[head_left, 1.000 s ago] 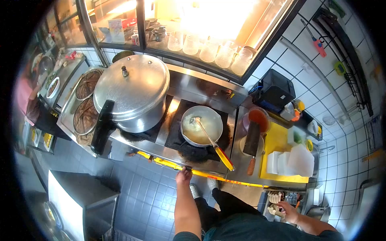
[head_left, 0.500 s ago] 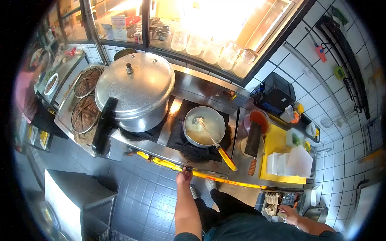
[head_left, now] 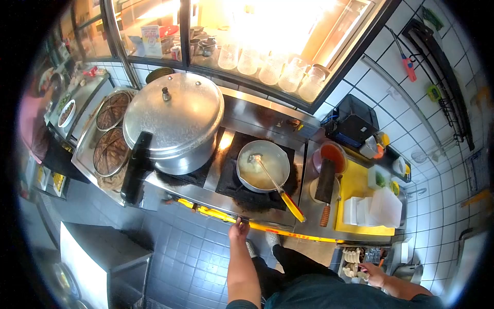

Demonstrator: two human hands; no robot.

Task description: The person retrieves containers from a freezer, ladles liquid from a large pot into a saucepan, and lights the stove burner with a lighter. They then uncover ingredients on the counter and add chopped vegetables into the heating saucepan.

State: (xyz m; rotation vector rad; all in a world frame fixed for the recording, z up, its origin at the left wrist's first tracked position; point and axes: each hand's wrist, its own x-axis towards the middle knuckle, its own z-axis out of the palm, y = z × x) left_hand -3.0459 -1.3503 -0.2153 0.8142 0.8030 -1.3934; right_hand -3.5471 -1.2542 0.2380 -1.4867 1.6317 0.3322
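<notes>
My left hand (head_left: pixel 239 229) has its fingers closed around a dark stove knob (head_left: pixel 245 220) on the front edge of the stove. Above it, a small saucepan (head_left: pixel 241 170) of cloudy liquid sits on the burner. A ladle (head_left: pixel 267 173) rests in it, its yellow handle slanting over the rim. At the lower right, my right hand (head_left: pixel 375 275) is over a container of pale spoon-shaped utensils (head_left: pixel 352 256). Its fingers are closed on one pale spoon-shaped utensil (head_left: pixel 363 276), partly hidden by the hand.
A large pressure cooker (head_left: pixel 172 118) stands left of the saucepan, its black handle jutting forward. To the right are a cleaver (head_left: pixel 324 180), a red-filled container (head_left: pixel 333 153) and a yellow cutting board (head_left: pixel 347 177). Another person's pink clothing (head_left: pixel 32 121) shows at far left.
The view has shifted slightly. My left hand stays at the knob. My right hand remains over the container, with only a small movement of its fingers and the pale utensil.
</notes>
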